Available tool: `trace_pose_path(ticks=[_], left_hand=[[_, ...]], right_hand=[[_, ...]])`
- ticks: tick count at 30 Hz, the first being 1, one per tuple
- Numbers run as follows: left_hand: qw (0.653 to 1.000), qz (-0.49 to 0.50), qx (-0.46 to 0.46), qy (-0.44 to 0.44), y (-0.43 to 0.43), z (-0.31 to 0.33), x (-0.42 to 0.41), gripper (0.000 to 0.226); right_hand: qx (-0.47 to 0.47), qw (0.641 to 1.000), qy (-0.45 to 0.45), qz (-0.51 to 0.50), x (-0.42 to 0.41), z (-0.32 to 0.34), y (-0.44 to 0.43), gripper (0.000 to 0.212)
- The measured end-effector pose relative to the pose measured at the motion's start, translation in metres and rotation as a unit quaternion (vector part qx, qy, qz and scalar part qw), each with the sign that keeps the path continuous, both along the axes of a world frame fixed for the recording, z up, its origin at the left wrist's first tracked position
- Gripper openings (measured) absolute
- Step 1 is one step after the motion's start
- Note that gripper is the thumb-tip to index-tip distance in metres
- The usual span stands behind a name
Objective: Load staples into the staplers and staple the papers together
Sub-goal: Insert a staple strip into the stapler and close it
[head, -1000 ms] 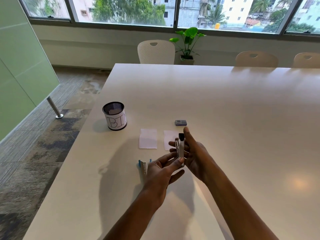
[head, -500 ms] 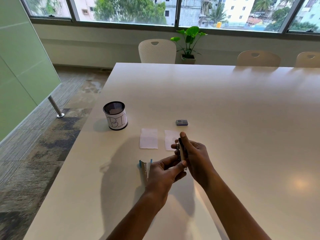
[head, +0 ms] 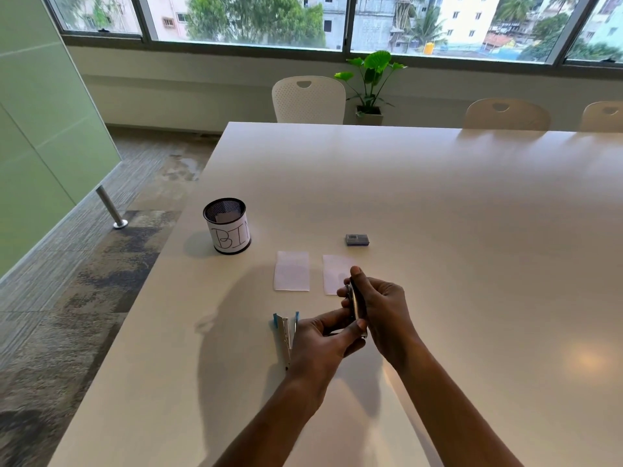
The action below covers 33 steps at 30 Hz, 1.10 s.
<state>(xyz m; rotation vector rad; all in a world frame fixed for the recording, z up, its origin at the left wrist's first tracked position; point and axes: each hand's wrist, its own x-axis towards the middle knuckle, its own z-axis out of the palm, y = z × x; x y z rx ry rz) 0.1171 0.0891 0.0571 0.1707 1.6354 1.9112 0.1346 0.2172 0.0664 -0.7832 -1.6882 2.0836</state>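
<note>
Both your hands are up over the near part of the white table, and they meet on one small stapler with a metal body, held on end above the tabletop. Your right hand wraps it from the right, fingers curled closed around it and the index finger laid over its top end. Your left hand comes in from below, thumb and fingertips pinching the stapler's lower end. Whether the stapler is open or closed I can't tell, your fingers cover too much of it. Just left of your left hand a second stapler, the blue stapler, lies on the table, opened out. Beyond your hands two small white papers sit side by side, apart from each other: the left paper fully in sight, the right paper partly behind your right fingers. Past the right paper rests a little grey staple box. Off to the left near the table edge stands a black mesh cup with a paper label reading BIN.
</note>
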Motion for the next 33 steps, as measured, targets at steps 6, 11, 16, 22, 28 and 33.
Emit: trace_pose_path(ticks=[6,11,16,22,28,33], left_hand=[[0.999,-0.032,0.01,-0.005,-0.002,-0.002,-0.01,0.024],[0.972,-0.117,-0.072,0.192,-0.006,-0.005,-0.026,0.061],[0.848,-0.165,-0.257,0.433,-0.001,-0.008,-0.048,0.118],[0.753,-0.199,-0.319,0.541,0.001,-0.01,-0.07,0.113],[0.697,-0.203,-0.389,0.567,0.007,-0.017,-0.073,0.111],[0.686,-0.208,-0.421,0.556,0.01,-0.024,-0.073,0.108]], right_hand=[[0.113,0.992,-0.043,0.033,0.001,-0.002,0.005,0.048],[0.294,0.952,-0.082,-0.009,0.003,0.004,0.01,0.038],[0.453,0.884,-0.111,0.005,-0.003,0.007,0.01,0.034],[0.519,0.837,-0.17,0.026,-0.014,-0.002,0.011,0.047],[0.521,0.828,-0.209,0.016,-0.016,-0.021,0.007,0.048],[0.526,0.822,-0.219,-0.002,-0.014,-0.034,0.005,0.045]])
